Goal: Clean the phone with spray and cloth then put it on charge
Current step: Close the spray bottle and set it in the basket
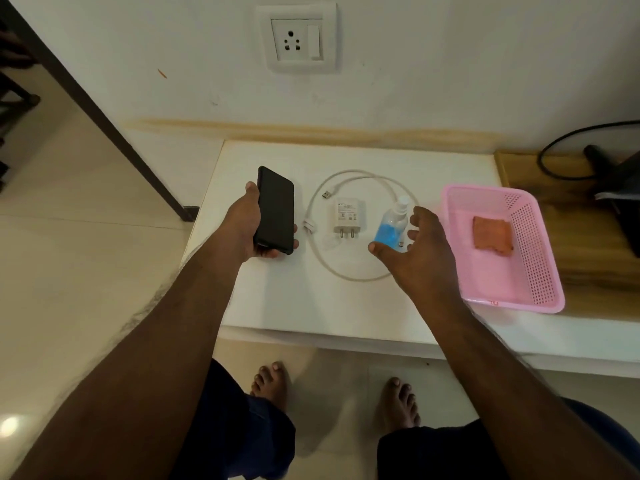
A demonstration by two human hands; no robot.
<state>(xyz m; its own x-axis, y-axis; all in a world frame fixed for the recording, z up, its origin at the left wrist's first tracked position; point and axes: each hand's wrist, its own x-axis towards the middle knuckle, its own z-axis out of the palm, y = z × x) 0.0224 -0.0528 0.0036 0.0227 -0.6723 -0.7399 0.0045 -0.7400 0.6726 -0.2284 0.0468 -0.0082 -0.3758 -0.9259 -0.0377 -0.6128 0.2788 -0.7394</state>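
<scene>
My left hand [244, 226] grips a black phone [275, 209] by its lower half, screen up, over the left part of the white slab [311, 299]. A small spray bottle [393, 225] with blue liquid and a white cap lies on the slab. My right hand [420, 247] hovers just right of it with fingers spread, thumb near the bottle's base, holding nothing. A white charger adapter [348, 218] lies inside the loop of a white cable [332, 268]. An orange cloth [491, 237] lies in the pink basket [550, 296].
A white wall socket with switch [298, 38] sits above the slab. To the right a wooden surface [588, 271] carries a black cable and a dark object [620, 192]. A dark door frame [104, 116] stands at left. My bare feet are on the tiled floor below.
</scene>
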